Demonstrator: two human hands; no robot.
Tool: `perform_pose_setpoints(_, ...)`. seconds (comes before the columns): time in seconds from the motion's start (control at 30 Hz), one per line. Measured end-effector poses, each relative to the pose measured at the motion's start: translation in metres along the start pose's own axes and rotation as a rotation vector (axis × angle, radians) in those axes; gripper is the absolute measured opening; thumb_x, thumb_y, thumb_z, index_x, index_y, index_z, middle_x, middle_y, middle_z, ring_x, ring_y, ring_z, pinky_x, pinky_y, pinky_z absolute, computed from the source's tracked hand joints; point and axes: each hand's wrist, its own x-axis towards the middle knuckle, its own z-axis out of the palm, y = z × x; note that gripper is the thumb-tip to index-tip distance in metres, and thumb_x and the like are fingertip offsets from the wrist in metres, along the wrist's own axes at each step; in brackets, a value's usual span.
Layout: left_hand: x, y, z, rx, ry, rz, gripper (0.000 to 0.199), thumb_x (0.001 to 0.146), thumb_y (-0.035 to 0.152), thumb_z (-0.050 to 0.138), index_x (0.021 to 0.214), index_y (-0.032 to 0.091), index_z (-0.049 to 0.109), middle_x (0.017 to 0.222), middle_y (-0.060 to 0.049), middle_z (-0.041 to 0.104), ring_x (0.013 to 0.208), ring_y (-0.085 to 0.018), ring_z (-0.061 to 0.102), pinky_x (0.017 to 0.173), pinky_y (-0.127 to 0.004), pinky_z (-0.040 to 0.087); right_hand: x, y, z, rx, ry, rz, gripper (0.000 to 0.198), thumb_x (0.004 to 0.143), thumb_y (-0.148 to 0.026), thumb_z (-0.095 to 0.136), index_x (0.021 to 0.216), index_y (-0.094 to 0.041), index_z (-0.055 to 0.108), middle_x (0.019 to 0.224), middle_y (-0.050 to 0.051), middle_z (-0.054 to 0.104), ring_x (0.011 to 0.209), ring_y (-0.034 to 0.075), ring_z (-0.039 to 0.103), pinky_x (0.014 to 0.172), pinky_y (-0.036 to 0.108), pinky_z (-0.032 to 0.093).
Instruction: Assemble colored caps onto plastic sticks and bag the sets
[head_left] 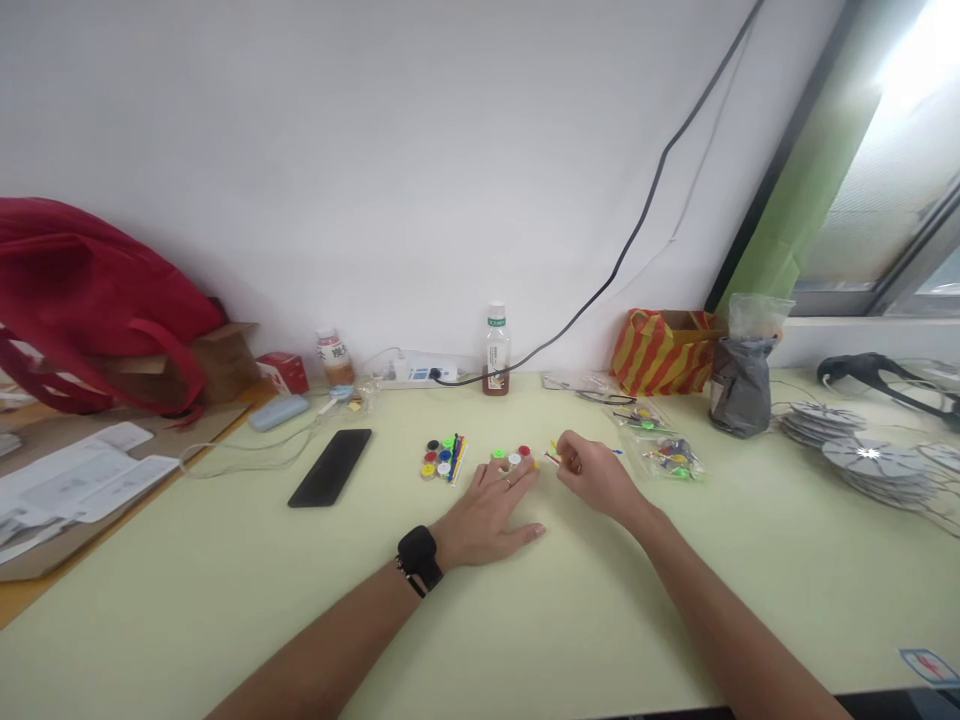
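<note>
My left hand (491, 505) lies palm down on the table, fingers stretched out, their tips at a small group of coloured discs. A green disc (498, 454), a white disc (514, 460) and a red disc (524, 451) show past the fingers; others may be covered. Just to the right, my right hand (596, 475) is closed in a pinch low over the table. A thin red-and-white stick (552, 458) pokes out beside its fingertips. What the pinch holds is hidden. Farther left sit a second cluster of coloured discs (430, 458) and a bundle of thin coloured sticks (457, 460).
A black phone (331, 468) lies left on the table (525, 630). Clear bags of small coloured parts (671, 457) are right of my hands. A bottle (496, 350) and a power strip (435, 370) stand by the wall; stacked grey discs (874, 470) lie far right.
</note>
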Motion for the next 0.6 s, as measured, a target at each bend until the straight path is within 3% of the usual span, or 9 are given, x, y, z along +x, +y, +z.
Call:
perform_pose_setpoints(0.1, 0.001, 0.001, -0.001, -0.041, 0.045, 0.036, 0.047, 0.101, 0.04, 0.053, 0.146, 0.027, 0.052, 0.139, -0.011, 0.06, 0.123, -0.033, 0.051, 0.109, -0.053, 0.04, 0.001, 0.004, 0.005, 0.032, 0.019, -0.053, 0.027, 0.085, -0.021, 0.057, 0.112, -0.024, 0.06, 0.08, 0.0, 0.068, 0.069, 0.018, 0.061, 0.067, 0.03, 0.045)
perform_pose_setpoints(0.2, 0.0, -0.001, 0.0, -0.162, 0.087, 0.038, 0.03, 0.104, 0.03, 0.045, 0.126, 0.023, 0.065, 0.117, -0.011, 0.064, 0.114, -0.026, 0.057, 0.105, -0.044, 0.045, 0.002, 0.007, 0.008, 0.079, 0.016, -0.087, 0.015, 0.09, -0.026, 0.056, 0.101, -0.023, 0.067, 0.086, 0.005, 0.072, 0.077, 0.021, 0.064, 0.072, 0.033, 0.047)
perform_pose_setpoints(0.33, -0.001, -0.008, 0.004, -0.335, 0.15, -0.055, 0.015, 0.099, 0.031, 0.059, 0.103, 0.021, 0.068, 0.115, -0.009, 0.064, 0.112, -0.024, 0.059, 0.1, -0.038, 0.047, 0.003, 0.001, 0.011, 0.205, 0.009, -0.106, 0.017, 0.095, -0.031, 0.053, 0.093, -0.023, 0.068, 0.09, 0.006, 0.073, 0.079, 0.022, 0.065, 0.072, 0.033, 0.048)
perform_pose_setpoints(0.5, 0.002, -0.021, 0.009, -0.639, 0.241, -0.261, 0.025, 0.088, 0.036, 0.075, 0.103, 0.019, 0.066, 0.085, -0.001, 0.066, 0.074, -0.015, 0.06, 0.068, -0.027, 0.05, -0.001, -0.017, 0.013, 0.495, 0.016, -0.048, 0.023, 0.098, -0.035, 0.049, 0.108, -0.022, 0.064, 0.091, 0.006, 0.07, 0.085, 0.021, 0.065, 0.072, 0.032, 0.047)
perform_pose_setpoints(0.6, 0.005, -0.027, 0.01, -0.822, 0.287, -0.344, 0.034, 0.08, 0.036, 0.082, 0.103, 0.015, 0.069, 0.084, -0.003, 0.069, 0.072, -0.015, 0.064, 0.068, -0.027, 0.052, -0.005, -0.03, 0.016, 0.695, -0.121, -0.058, 0.024, 0.096, -0.038, 0.058, 0.113, -0.022, 0.061, 0.089, 0.005, 0.069, 0.086, 0.02, 0.065, 0.074, 0.031, 0.047)
